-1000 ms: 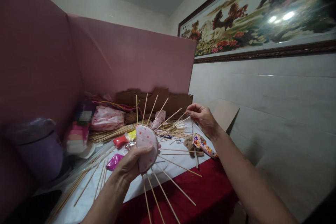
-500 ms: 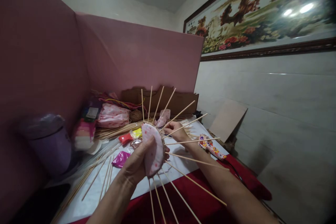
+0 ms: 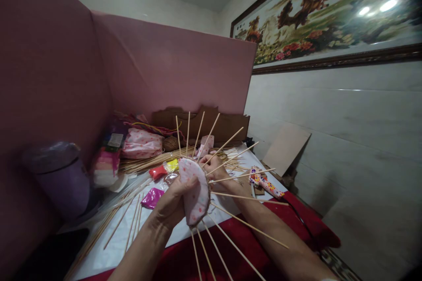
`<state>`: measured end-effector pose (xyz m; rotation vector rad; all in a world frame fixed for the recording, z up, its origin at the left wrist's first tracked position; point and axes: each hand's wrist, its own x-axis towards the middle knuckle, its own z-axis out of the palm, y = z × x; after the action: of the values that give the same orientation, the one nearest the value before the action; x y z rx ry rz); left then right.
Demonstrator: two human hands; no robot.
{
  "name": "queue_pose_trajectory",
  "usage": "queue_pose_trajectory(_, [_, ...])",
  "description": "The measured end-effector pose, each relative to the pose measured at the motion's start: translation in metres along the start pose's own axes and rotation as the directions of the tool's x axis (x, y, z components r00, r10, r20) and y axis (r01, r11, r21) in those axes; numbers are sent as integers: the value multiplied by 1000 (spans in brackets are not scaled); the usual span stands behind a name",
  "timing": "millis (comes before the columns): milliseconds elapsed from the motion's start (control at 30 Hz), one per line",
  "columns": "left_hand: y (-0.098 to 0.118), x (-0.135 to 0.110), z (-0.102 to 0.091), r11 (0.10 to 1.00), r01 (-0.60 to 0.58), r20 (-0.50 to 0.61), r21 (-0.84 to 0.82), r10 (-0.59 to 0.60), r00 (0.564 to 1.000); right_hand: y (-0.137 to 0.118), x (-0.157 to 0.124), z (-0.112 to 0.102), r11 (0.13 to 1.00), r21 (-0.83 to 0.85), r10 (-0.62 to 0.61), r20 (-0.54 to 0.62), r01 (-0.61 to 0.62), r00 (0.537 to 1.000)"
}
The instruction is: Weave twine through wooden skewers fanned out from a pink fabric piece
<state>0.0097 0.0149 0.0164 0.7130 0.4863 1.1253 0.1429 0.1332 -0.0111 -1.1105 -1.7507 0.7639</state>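
Though hemmed by pink partition boards (image 3: 171, 70) and a wall (image 3: 343, 114) with a framed horse painting (image 3: 329, 17), leaves room for a table (image 3: 154, 237), white sheet (image 3: 115, 250) over red cloth (image 3: 296, 224), littered with loose sticks (image 3: 145, 164). Held up over it, clamped in the left hand (image 3: 171, 206): spotted fabric disc (image 3: 198, 189), skewers (image 3: 244, 224) fanning from its rim. Behind the disc, right hand (image 3: 214, 169) among the upper skewers, fingers bunched; cannot tell whether gripping one.

Dim indoor light, wide-angle warp

Lamp glare hits the framed horse painting (image 3: 329, 17) far right; corners darken, edges bend, left side soft.
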Motion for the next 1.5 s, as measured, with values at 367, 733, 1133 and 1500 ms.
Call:
queue_pose_trajectory(367, [5,1,-5,999,24,-25,38,-23,999,3,3,-52,987,-134,-97,-49,89,994])
queue_pose_trajectory(733, [7,5,-8,999,19,-59,51,-16,998,-61,-23,-147,959,280,-81,137,39,987])
queue_pose_trajectory(1133, [4,6,-10,996,50,-56,71,-46,997,-97,-20,-148,970,178,-186,95,167,978])
queue_pose_trajectory(1500, [5,2,-6,993,91,-28,72,-89,996,-83,-5,-146,957,279,-116,110,82,987])
